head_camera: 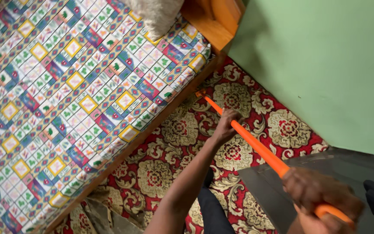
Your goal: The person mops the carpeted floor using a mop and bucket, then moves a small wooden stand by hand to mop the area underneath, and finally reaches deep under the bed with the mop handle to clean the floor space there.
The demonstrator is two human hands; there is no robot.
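Right hand [321, 197] wrapped round long orange plastic stick [256, 145] | left hand [226, 125] gripping midway | tip at wooden bed frame [152, 132] edge, red floral carpet [234, 99] | reach barely under

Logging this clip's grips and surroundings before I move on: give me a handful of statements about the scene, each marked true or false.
1. Both hands grip the orange handle. True: the left hand holds it partway along, the right hand near the upper end.
2. The far end of the handle points toward the green wall. False: it reaches toward the bed frame, at the mattress edge.
3. The floor is covered by a red floral carpet. True.
4. The mattress cover is plain white. False: it has a multicoloured tile pattern.
5. The left hand is open, off the handle. False: it is closed around it.
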